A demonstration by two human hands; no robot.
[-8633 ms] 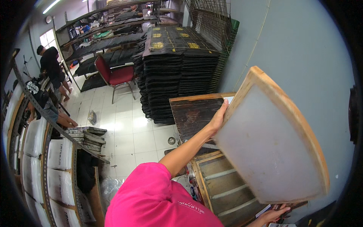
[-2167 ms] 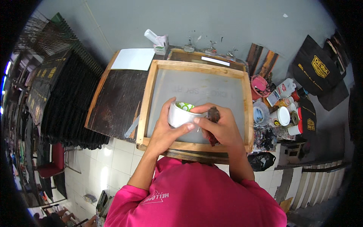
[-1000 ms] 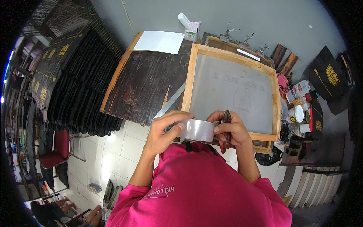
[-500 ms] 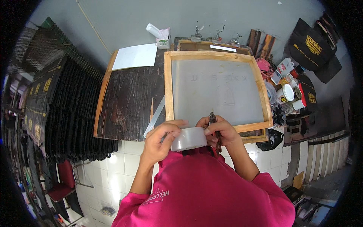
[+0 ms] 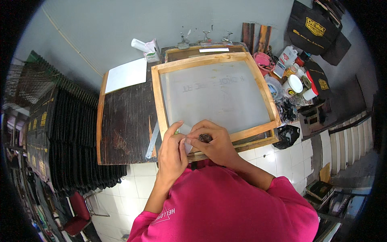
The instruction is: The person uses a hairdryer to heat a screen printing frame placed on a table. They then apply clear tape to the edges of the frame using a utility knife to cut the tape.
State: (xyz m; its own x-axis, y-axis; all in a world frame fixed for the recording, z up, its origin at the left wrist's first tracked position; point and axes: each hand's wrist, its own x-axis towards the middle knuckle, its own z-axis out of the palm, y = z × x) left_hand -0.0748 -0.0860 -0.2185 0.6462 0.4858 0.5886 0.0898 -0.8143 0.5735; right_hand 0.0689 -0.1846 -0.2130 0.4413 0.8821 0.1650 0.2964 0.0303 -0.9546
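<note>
Left hand (image 5: 172,155): curled around the pale tape roll (image 5: 186,128), fingers closed on its side, I'd say.
Right hand (image 5: 215,143): closed over a dark tool (image 5: 205,138), with thumb and forefinger pinched together against the left fingertips; whether they nip the tape's end, I can't tell from here.
Tape roll: between the two hands, above the frame's near left corner, mostly covered by fingers. Light and stiff as a ring, I'd judge, glossy outside; the loose film would be thin and clingy. Best held around the rim, with the tape's end pinched at its edge.
Wooden frame (image 5: 160,101): just beyond the hands, rigid-looking; grip the wood, spare the mesh (image 5: 217,97).
Metal ruler (image 5: 152,139): left of the frame, on the dark board (image 5: 125,121).
Clamps (image 5: 206,39): farthest back, near the wall.
</note>
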